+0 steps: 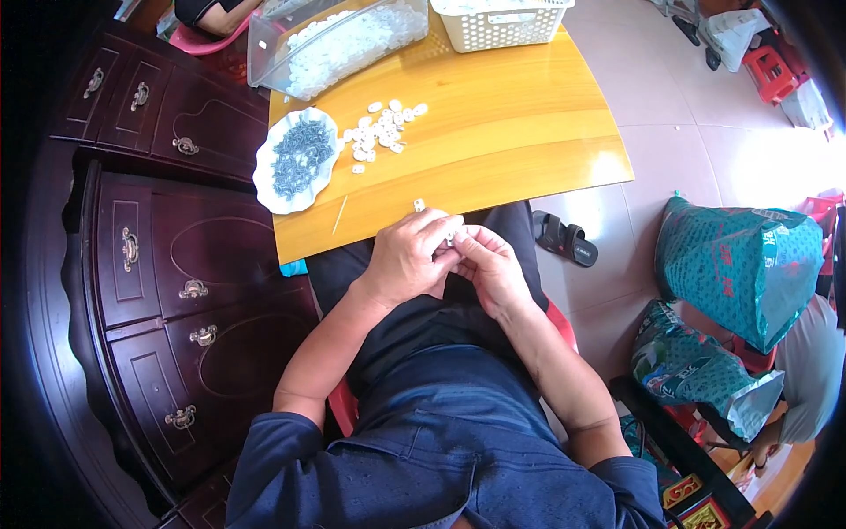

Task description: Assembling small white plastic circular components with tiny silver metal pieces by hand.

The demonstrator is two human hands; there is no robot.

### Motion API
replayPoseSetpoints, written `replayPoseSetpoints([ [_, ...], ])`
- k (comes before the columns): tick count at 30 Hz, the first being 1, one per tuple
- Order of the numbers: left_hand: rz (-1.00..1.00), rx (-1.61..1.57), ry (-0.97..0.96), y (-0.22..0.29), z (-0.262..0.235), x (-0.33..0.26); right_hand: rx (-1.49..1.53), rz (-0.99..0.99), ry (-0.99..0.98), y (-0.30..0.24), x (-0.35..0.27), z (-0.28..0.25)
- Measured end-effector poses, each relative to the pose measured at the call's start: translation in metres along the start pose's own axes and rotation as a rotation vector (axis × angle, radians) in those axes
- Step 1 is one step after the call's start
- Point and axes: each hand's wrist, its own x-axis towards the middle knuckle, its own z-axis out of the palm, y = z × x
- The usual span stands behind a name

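My left hand (407,257) and my right hand (490,264) meet over my lap just below the near edge of a yellow wooden table (511,132). Both pinch a small white plastic piece (450,234) between the fingertips. Another small white piece (419,204) lies on the table edge just above my left hand. A loose pile of small white plastic pieces (381,130) sits further up the table. Beside it a white scalloped dish (266,187) holds several dark metal screws (302,155).
A clear plastic box (335,40) of white pieces and a white perforated basket (498,22) stand at the table's far end. A dark wooden cabinet (167,256) with brass handles is at my left. Green sacks (736,264) and a black sandal (566,239) lie on the tiled floor right.
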Motion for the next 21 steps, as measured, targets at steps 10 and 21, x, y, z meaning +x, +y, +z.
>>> replayPoseSetpoints([
  [10,-0.032,-0.222,-0.049,-0.006,-0.009,0.002,0.120,0.103,-0.030,-0.001,0.000,-0.007],
  [21,-0.040,-0.270,-0.047,-0.005,-0.007,0.001,0.058,0.002,-0.040,0.007,0.001,-0.009],
])
